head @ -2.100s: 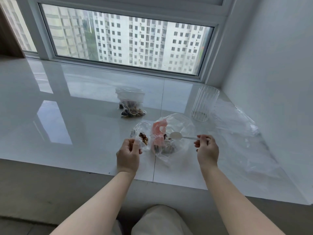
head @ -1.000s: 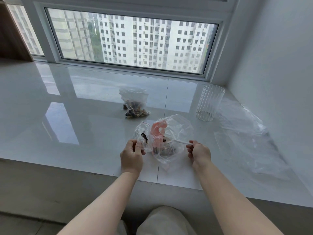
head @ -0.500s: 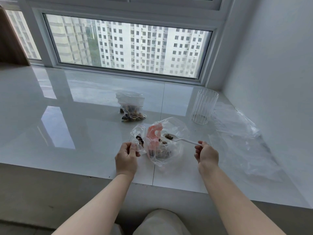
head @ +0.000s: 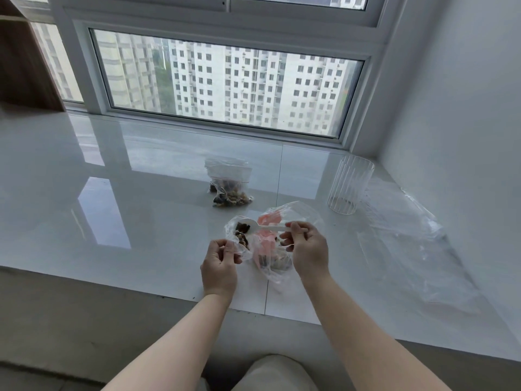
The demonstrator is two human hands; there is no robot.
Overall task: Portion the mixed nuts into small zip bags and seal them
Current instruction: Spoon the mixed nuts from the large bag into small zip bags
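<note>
Glossy white tiled sill point(head: 141, 221) under a wide window point(head: 225, 88); left hand point(head: 220, 263) pinches a small zip bag point(head: 239, 235), right hand point(head: 307, 249) pinches a white plastic spoon point(head: 262, 226).

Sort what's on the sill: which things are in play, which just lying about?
In use: left hand holding small zip bag; right hand holding white spoon; large nut bag; filled zip bag.
Lying about: ribbed clear cup; loose plastic sheet.

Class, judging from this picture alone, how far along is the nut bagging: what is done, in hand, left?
Done: one filled zip bag lies near the window. In hand: the left hand holds a small bag open while the right hand tips a white spoon into it. Left: nuts remain in the big bag; this small bag is unsealed.
</note>
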